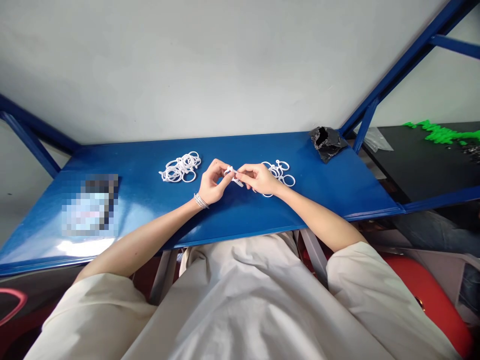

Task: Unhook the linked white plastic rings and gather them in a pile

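Observation:
Over the middle of the blue table, my left hand [214,181] and my right hand [258,178] meet with closed fingers on one white plastic ring [236,181]. Both thumbs and forefingers pinch it near its top; the fingers hide part of its outline. To the left of my left hand lies a heap of white rings [182,167], tangled over one another. A second, looser group of white rings [287,180] rests beside and partly behind my right hand, which covers some of them.
A crumpled black plastic bag [326,142] sits at the table's back right corner. On the left of the blue table [142,210] is a blurred-out item [90,205]. Blue frame bars [365,122] rise at both ends. Green pieces [442,133] lie on a dark surface farther right.

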Motion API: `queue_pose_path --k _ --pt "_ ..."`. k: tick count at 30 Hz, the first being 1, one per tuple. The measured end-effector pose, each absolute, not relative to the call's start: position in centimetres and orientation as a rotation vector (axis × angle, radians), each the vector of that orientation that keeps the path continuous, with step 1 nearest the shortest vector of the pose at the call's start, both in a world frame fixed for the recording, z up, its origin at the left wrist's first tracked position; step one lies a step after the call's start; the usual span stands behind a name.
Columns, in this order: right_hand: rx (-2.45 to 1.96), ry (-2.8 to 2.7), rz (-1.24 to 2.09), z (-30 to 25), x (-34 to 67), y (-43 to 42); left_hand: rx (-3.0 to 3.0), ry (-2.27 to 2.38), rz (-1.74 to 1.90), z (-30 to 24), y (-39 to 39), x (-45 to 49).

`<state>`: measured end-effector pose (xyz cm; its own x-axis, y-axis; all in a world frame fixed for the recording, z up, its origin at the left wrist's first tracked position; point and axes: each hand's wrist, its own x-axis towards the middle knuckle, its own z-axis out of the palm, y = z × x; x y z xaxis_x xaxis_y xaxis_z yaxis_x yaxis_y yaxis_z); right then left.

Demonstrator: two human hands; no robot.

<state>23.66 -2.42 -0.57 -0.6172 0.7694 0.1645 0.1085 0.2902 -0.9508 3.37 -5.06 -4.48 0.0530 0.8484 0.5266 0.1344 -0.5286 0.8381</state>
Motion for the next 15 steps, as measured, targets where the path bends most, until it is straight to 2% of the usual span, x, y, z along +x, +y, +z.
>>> queue_pose_path --k 15 --pt "-0.662 -2.073 0.825 -1.6 23.8 -2.4 1.914 0.93 1.662 -3.6 -5.8 3.4"
